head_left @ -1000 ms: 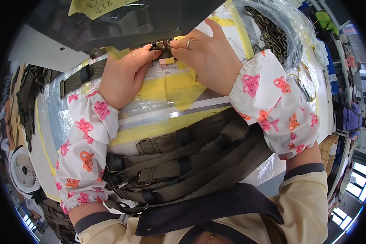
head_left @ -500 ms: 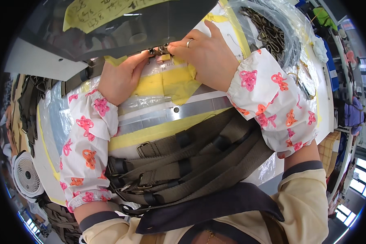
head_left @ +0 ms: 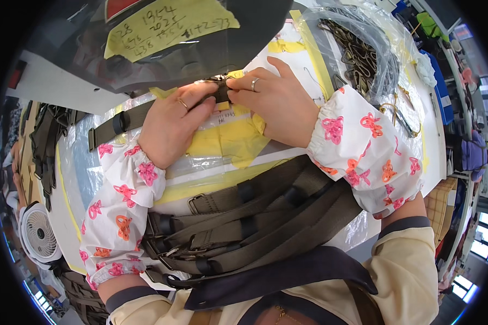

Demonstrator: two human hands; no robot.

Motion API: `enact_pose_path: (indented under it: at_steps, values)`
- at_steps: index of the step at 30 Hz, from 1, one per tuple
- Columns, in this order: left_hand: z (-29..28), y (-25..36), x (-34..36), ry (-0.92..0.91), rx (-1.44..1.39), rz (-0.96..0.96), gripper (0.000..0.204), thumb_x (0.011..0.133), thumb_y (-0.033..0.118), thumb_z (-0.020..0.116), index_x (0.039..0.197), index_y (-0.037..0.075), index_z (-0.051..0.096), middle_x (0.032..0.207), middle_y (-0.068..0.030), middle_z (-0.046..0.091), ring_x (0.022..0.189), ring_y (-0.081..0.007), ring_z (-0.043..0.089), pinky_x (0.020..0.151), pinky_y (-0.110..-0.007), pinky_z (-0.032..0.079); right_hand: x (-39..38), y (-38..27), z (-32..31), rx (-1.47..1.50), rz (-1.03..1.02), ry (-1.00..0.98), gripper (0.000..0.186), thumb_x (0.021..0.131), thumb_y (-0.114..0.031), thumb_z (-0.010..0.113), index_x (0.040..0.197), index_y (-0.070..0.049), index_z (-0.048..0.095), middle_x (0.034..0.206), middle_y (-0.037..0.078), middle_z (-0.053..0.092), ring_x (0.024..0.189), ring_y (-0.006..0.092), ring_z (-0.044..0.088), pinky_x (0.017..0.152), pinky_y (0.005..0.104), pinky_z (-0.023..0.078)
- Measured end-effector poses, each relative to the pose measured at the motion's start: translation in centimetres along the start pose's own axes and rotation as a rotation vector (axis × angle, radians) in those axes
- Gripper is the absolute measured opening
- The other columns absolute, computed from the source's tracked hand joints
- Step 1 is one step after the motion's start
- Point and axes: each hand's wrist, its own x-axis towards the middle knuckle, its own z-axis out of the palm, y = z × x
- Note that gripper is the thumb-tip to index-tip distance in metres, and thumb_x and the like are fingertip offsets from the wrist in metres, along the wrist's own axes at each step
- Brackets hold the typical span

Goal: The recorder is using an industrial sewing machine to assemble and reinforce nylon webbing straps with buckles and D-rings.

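Note:
An olive-brown webbing strap (head_left: 138, 115) with a black leather loop runs in from the left and passes under my left hand (head_left: 173, 127). The fingertips of that hand press on its end, close under the head of a dark sewing machine (head_left: 200, 51). My right hand (head_left: 279, 105) meets the same end from the right, fingers bent and thumb tucked in, pinching near a small dark metal piece that is mostly hidden. Yellow tape (head_left: 228, 141) covers the work surface below both hands. A pile of similar webbing straps (head_left: 255, 222) with metal buckles lies across my lap side.
At the far right a clear plastic bag (head_left: 358, 54) holds several bronze-coloured metal hooks. More straps (head_left: 49, 135) hang at the left, near a white fan (head_left: 39, 233). A yellow note (head_left: 171, 27) is stuck on the machine. A blue bin (head_left: 438, 89) stands at the right edge.
My left hand has shifted slightly right and nearer, and more of the strap shows at its left. My right hand has come a little nearer. The view has tilted, showing more of the machine.

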Motion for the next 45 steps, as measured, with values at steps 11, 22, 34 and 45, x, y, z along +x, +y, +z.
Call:
enact_pose_path:
  at_steps: [11,22,34,45]
  values:
    - [0.4,-0.6,0.2,0.041,0.038,0.157,0.011,0.071,0.009,0.060,0.081,0.011,0.057,0.104,0.0015,0.060,0.098,-0.0179,0.056,0.054,-0.029,0.049,-0.3,0.1,0.0,-0.077,-0.073,0.087,0.039,0.065,-0.005,0.062,0.104,-0.011,0.062,0.115,-0.002,0.057,0.106,0.0155,0.050,0.100,0.0495,0.027]
    - [0.9,-1.5,-0.2,0.132,-0.048,0.057,0.016,0.073,0.009,0.063,0.089,0.013,0.064,0.097,0.0038,0.064,0.078,-0.0180,0.063,0.054,-0.030,0.049,0.2,0.6,0.4,-0.059,-0.050,0.113,0.045,0.060,0.000,0.064,0.103,-0.012,0.063,0.111,-0.004,0.059,0.105,0.0157,0.050,0.100,0.0496,0.027]
    - [1.4,-3.8,0.0,0.195,-0.045,0.030,0.023,0.078,0.013,0.059,0.098,0.024,0.064,0.081,-0.0040,0.065,0.066,-0.0250,0.062,0.054,-0.032,0.050,2.1,1.3,0.4,-0.098,0.007,0.035,0.031,0.066,-0.009,0.065,0.096,-0.018,0.065,0.106,-0.007,0.062,0.100,0.0151,0.053,0.100,0.0510,0.026]
    - [-3.0,-3.4,-3.7,0.188,0.113,-0.135,0.029,0.074,0.007,0.059,0.103,0.004,0.057,0.083,-0.0149,0.059,0.079,-0.0333,0.057,0.067,-0.040,0.046,1.6,2.5,1.8,0.240,-0.036,0.269,0.022,0.070,-0.001,0.061,0.091,-0.008,0.065,0.083,0.003,0.062,0.086,0.0216,0.055,0.089,0.0417,0.039]
